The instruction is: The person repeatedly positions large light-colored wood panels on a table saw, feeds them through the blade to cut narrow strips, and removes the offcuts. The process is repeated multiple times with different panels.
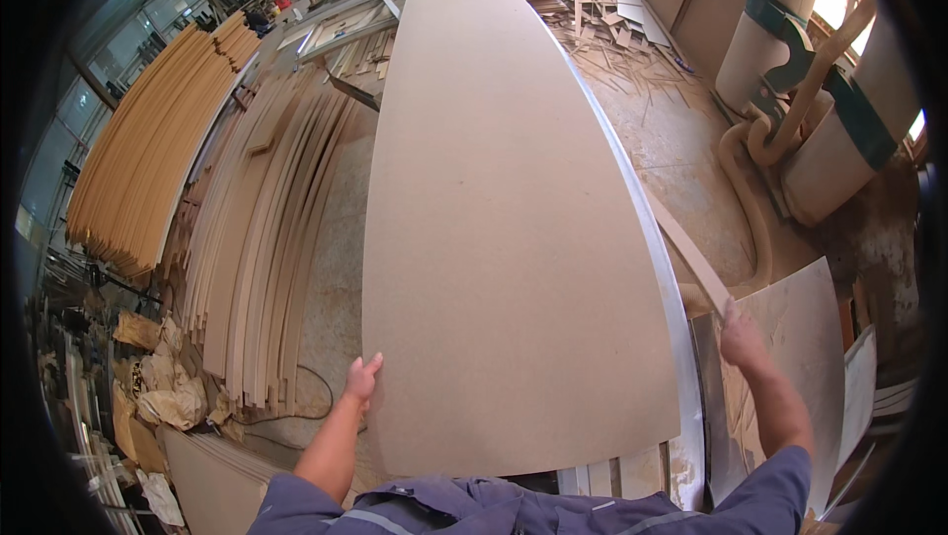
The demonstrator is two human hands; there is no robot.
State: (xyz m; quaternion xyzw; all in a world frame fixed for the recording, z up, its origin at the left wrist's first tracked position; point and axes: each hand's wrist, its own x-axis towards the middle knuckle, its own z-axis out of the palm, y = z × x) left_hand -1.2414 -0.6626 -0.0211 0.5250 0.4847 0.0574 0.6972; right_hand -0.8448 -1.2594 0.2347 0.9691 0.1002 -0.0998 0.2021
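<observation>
The large brown board point(504, 219) is laid flat on the bench point(688, 476), directly ahead of the person and between the two hands. Its long axis is pointed away from the body, with the near end set close to the waist and the far end well out of reach. The left hand point(363, 382) is the nearer of the two: it is placed at the board's left edge, a little way up from the near corner. The thumb side is shown against the edge, but the other fingers are partly hidden, so whether the edge is gripped or merely touched cannot be told.

The right hand point(741, 333) is held apart from the board, out past its right edge, with the bench's pale border lying between. It is closed around the near end of a narrow wooden strip point(691, 254). The strip is slanted forward and to the left from the hand, its far end brought just beside the bench's border.

Beneath the right forearm, a large dull sheet point(790, 338) is seen. To the left of the board, separated by a stretch of floor point(336, 229), long wooden slats point(262, 268) are stacked roughly lengthwise to it.
</observation>
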